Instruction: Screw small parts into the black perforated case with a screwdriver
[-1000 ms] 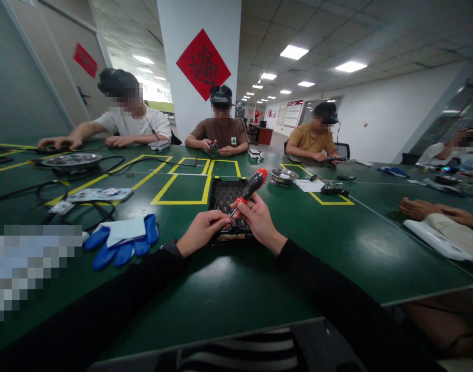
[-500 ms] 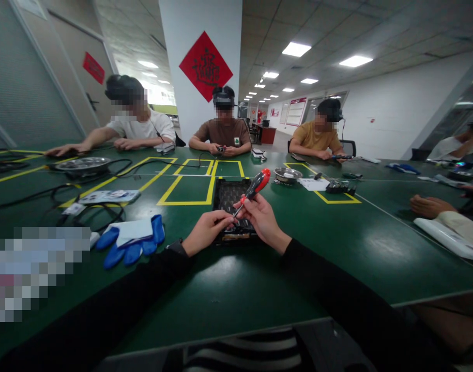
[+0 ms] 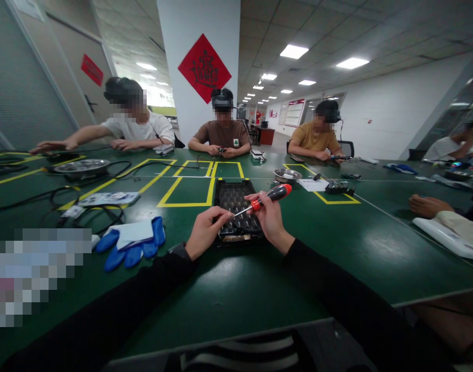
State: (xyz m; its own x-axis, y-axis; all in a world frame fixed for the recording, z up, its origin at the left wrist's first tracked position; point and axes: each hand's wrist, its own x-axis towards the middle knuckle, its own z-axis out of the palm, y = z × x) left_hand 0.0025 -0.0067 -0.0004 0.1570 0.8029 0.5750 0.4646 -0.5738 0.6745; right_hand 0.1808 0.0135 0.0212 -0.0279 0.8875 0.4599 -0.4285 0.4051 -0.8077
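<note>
In my right hand (image 3: 270, 217) is a screwdriver (image 3: 277, 193) with a red and black handle, held by the fingers near the base of the handle. Its metal shaft slants down to the left. The tip meets the fingertips of my left hand (image 3: 207, 230), which are pinched together; whatever they hold there is too small to make out. Below both hands lies a black open case (image 3: 230, 194) with rows of small shapes inside, flat on the green table (image 3: 220, 289). My hands cover parts of its near half.
Blue gloves (image 3: 131, 253) with a white cloth lie to the left, near black cables and a flat packet (image 3: 110, 198). A metal bowl (image 3: 287, 175) and black parts (image 3: 339, 187) sit at the right back. Several people sit around the table; one co-worker's hand (image 3: 428, 205) rests at right.
The screwdriver has tipped from steep to much flatter, its handle swinging right and down. My right hand has shifted slightly right. My left hand stays pinched by the tip.
</note>
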